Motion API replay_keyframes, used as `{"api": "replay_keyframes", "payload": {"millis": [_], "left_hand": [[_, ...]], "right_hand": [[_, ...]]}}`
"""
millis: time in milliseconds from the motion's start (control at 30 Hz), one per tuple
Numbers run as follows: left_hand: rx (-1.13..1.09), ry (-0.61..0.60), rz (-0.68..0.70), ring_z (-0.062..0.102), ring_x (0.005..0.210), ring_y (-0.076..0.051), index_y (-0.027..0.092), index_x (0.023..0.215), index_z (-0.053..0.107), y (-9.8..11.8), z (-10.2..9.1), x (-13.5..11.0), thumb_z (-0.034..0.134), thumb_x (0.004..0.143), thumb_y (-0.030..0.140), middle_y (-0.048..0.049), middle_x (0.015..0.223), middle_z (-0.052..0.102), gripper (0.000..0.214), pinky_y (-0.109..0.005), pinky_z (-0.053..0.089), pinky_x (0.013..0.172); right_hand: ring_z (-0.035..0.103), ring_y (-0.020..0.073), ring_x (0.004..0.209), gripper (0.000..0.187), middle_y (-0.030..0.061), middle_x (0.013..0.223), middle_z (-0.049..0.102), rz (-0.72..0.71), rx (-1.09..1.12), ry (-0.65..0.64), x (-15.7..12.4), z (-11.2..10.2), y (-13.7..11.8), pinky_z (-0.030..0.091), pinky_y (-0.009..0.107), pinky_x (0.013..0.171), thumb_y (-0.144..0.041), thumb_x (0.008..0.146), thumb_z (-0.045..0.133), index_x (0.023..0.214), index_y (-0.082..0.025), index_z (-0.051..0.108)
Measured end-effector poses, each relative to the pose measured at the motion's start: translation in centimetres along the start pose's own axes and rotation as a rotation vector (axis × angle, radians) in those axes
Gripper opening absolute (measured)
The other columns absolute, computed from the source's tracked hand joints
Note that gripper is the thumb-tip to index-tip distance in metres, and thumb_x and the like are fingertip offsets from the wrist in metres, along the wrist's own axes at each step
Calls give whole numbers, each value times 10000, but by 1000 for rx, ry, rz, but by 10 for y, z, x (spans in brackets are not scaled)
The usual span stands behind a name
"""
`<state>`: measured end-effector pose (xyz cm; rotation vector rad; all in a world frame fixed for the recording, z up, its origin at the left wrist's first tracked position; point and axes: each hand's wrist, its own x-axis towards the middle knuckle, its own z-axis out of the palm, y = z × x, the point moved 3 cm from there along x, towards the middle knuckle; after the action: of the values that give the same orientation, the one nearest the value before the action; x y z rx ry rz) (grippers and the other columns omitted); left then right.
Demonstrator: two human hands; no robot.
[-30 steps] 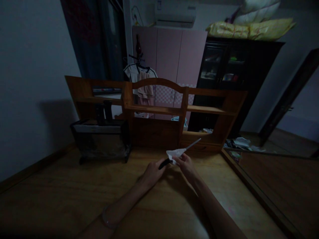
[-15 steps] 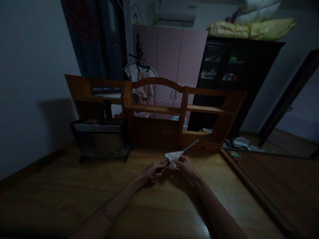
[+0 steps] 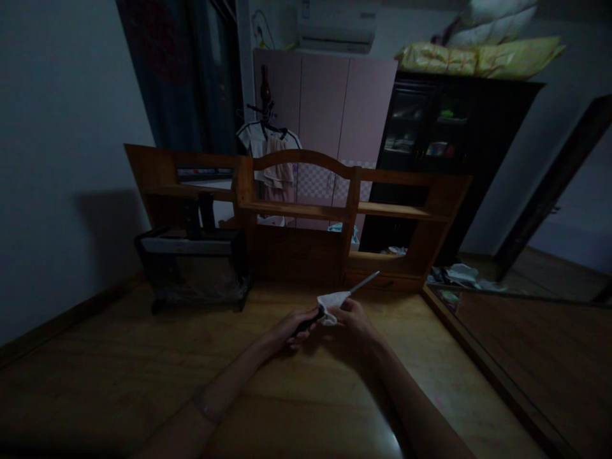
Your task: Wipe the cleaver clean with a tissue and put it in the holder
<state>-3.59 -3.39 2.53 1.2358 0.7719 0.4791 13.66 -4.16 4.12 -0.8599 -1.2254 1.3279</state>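
My left hand [image 3: 292, 327] is closed round the dark handle of a knife [image 3: 363, 281], whose pale blade points up and to the right. My right hand [image 3: 352, 317] pinches a white tissue [image 3: 332, 299] wrapped around the blade near the handle. Both hands hover just above the wooden desk [image 3: 143, 382], in front of the shelf unit.
A wooden shelf unit [image 3: 306, 210] stands at the back of the desk. A dark box-shaped rack [image 3: 194, 264] sits at the back left. The desk's right edge [image 3: 478, 363] runs diagonally. Beyond are a pink wardrobe [image 3: 329, 108] and a dark cabinet [image 3: 440, 134].
The knife and tissue have dropped slightly and shifted a little left. My left hand has closed further round the handle; the right hand stays pinched on the tissue.
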Motion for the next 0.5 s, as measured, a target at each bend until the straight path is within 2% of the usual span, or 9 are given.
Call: {"api": "replay_keyframes", "payload": {"millis": [267,500], "left_hand": [[277,151,241,323,279,-51,153,772,529,1,1,8,445,786,682,53,451,477,536,-175,217,307],[380,256,324,360,301,-62,153,844,568,4,9,2,436,825,624,57,493,482,489,-183,254,327]], "right_hand": [[654,195,722,319,81,876,719,14,14,43,5,-5,9,493,315,703,-357,659,765,888,-145,700],[643,190,728,327,79,861,712,-8,14,72,6,-6,8,497,313,711,-350,646,772,883,-138,696]]}}
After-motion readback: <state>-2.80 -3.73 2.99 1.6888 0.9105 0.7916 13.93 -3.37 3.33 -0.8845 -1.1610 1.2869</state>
